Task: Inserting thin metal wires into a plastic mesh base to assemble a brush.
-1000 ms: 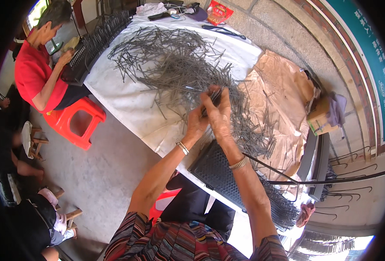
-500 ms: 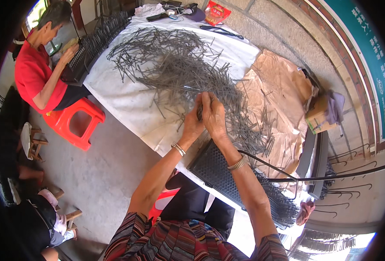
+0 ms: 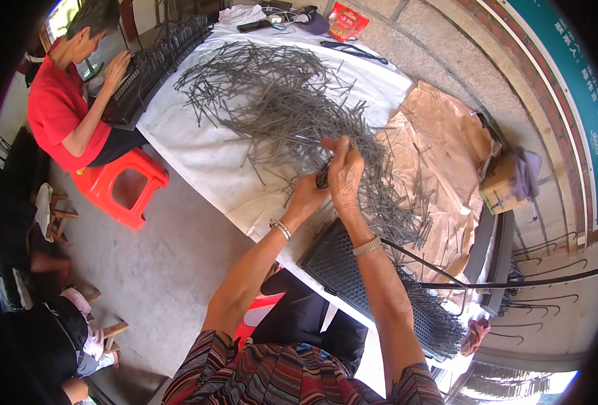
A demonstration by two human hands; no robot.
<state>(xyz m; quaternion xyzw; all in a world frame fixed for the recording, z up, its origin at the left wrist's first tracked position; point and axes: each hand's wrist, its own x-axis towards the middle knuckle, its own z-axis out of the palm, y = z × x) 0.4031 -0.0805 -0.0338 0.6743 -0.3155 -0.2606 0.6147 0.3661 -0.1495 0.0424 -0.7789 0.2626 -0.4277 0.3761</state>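
Observation:
Both my hands meet over the near edge of a large heap of thin dark rods [image 3: 282, 108] on a white-covered table [image 3: 184, 145]. My left hand [image 3: 308, 194] is closed around a small dark bundle [image 3: 322, 177], which looks like more of these rods; the grip hides most of it. Just to its right, my right hand [image 3: 346, 177] is raised with its fingers curled together beside the bundle. What those fingers hold, if anything, cannot be made out. Beneath my right forearm sits a black perforated rack [image 3: 339, 260], its right part filled with upright rods [image 3: 434, 320].
Brown paper [image 3: 441, 155] covers the table's right side. A black bar [image 3: 515, 283] reaches in from the right. At the far left, a person in red [image 3: 66, 101] sits on a red stool [image 3: 127, 192] at another black rack [image 3: 140, 81]. A cardboard box [image 3: 505, 185] stands beyond the paper.
My right hand has shifted right and its fingers have lifted slightly off the left hand's bundle. The view has moved a little. The other person's hand has risen toward their rack's rods.

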